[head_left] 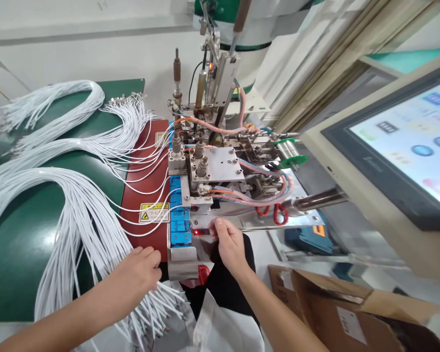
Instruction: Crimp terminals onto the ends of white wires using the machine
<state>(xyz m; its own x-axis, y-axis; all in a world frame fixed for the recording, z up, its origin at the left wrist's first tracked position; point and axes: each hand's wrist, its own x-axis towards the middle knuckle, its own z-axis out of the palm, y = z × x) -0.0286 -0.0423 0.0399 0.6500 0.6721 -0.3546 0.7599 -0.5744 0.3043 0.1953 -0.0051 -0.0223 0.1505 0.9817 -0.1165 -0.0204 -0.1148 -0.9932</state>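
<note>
My left hand point(141, 271) is closed with curled fingers over the near bundle of white cables point(84, 215). Its fingertips are turned away, so whatever they hold is hidden. Several cable ends point(165, 308) fan out below that wrist. My right hand point(230, 244) pinches thumb and forefinger together at the tip of a small dark part with a red light point(201, 231); anything between the fingers is too small to make out. Just left of it runs a row of blue clamp blocks point(181, 237) on the machine. Single white cables reach across a red-brown plate point(143, 239) to these blocks.
A green table point(18, 264) carries more cable bundles. The machine point(220, 166) stands ahead, with hoses and a solder wire spool point(291, 154). At right a touchscreen point(407, 142) juts out, above an open cardboard box point(337, 313). A metal guard point(183, 264) ends the block row.
</note>
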